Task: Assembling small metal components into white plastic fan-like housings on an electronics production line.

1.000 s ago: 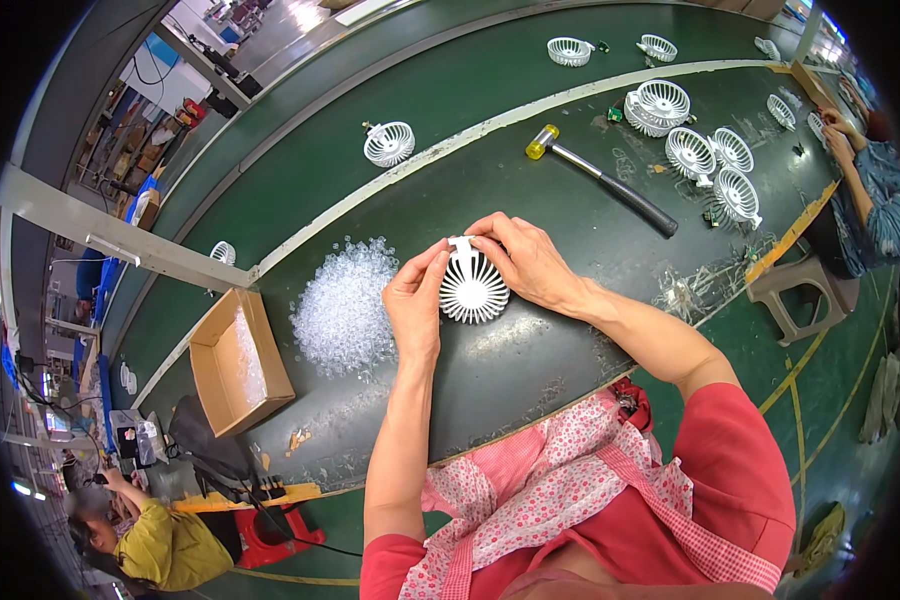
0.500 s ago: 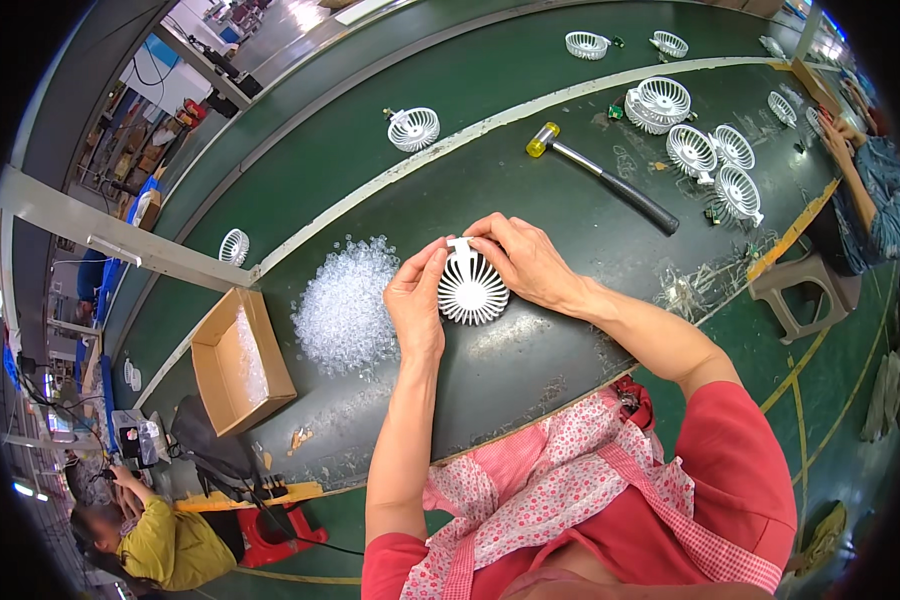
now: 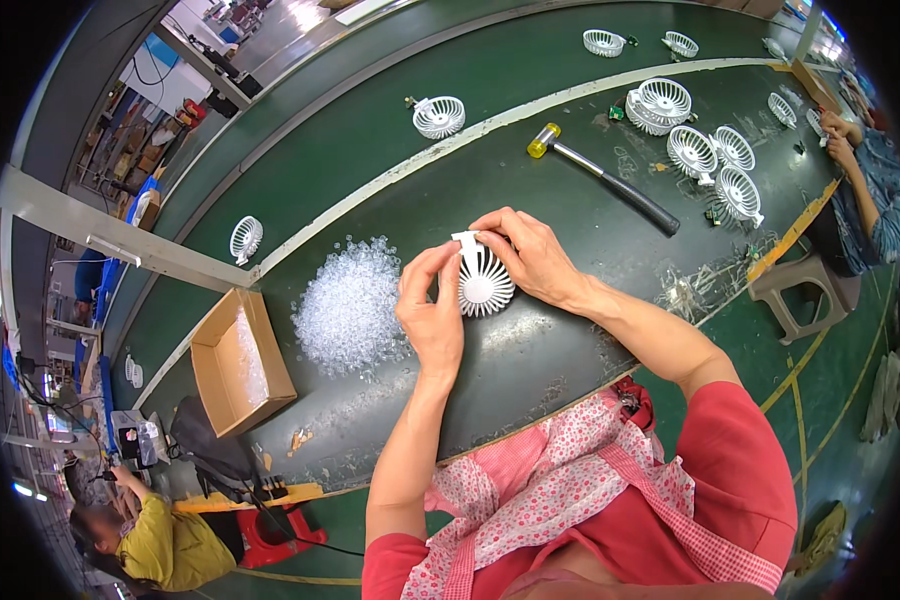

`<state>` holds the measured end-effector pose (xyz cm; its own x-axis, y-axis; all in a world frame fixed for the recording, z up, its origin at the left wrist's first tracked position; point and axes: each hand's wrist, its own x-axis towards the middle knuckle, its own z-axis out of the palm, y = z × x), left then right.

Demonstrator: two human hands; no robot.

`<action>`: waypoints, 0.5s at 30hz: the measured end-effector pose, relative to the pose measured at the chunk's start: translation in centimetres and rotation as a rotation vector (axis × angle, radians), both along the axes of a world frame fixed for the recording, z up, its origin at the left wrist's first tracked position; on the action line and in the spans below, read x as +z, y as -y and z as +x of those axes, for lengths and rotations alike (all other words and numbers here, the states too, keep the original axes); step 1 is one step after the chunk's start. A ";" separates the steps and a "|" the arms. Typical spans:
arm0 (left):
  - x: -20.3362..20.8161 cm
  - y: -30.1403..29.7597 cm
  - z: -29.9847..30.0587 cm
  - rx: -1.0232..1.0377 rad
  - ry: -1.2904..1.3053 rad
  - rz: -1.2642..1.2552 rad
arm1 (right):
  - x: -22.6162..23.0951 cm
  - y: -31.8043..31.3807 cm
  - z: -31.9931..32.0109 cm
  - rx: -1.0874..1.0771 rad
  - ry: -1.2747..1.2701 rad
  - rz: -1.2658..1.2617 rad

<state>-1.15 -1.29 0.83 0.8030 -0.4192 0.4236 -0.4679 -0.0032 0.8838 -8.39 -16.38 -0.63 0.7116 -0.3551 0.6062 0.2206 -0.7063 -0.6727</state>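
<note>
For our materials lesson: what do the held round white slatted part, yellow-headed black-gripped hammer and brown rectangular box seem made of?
Round white slatted part: probably smooth moulded plastic, from its thin, even ribs. Hammer: yellow head likely plastic, glossy and translucent; silvery shaft probably metal; smooth black grip perhaps rubber. Brown box: likely matt cardboard, given thin walls.

The left hand (image 3: 433,305) and right hand (image 3: 536,262) hold a white ribbed part (image 3: 486,288) near clear beads (image 3: 347,312).

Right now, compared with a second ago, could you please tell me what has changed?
The white grilles on the green belt moved rightward. The left hand and the held grille shifted slightly right; nothing was let go. The hammer, pile of clear pieces and cardboard box stayed put.
</note>
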 end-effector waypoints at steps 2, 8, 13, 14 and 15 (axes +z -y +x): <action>0.7 -0.1 0.6 -0.057 -0.291 -0.084 | 0.5 0.0 -0.2 0.042 -0.021 0.025; 0.2 -1.1 2.6 -0.326 -0.497 -0.182 | 1.9 0.3 -0.5 0.368 -0.211 0.497; 0.7 -1.1 2.5 -0.448 -0.391 -0.204 | 2.4 0.8 -0.8 0.563 -0.246 0.803; 0.7 -1.2 2.6 -0.447 -0.391 -0.204 | 2.4 0.9 -0.8 0.564 -0.247 0.803; 0.6 -1.2 2.7 -0.455 -0.360 -0.181 | 2.3 1.1 -0.8 0.557 -0.247 0.774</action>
